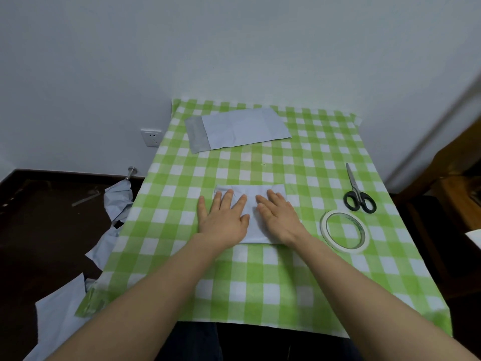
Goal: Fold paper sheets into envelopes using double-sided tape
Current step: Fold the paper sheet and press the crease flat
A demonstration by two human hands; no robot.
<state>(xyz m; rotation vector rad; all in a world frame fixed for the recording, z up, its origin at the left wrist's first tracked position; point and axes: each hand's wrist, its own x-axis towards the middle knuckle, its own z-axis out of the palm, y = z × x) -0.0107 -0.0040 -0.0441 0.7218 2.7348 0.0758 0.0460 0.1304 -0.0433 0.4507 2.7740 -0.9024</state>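
1. Hands, two: left hand [221, 217] and right hand [279, 217], both flat, fingers straight and spread, pressing down side by side, gripping nothing.
2. Folded sheet [250, 190], one: pale blue-grey paper, rectangular, slightly creased, under both palms at mid tabletop [260, 295].
3. Envelope [242, 128], one: same pale paper, flat oblong, darker grey strip at its left end, near the far edge, well apart from the hands.
4. Tape [324, 227], one roll: thin white ring lying flat, right of the right hand.
5. Scissors [356, 188], one pair: steel blades closed, black loop handles, just beyond the tape.
6. Tabletop: rectangular, checked green and white.
7. Loose sheets [59, 316], about three, crumpled, on the dark floor [39, 217] at left.
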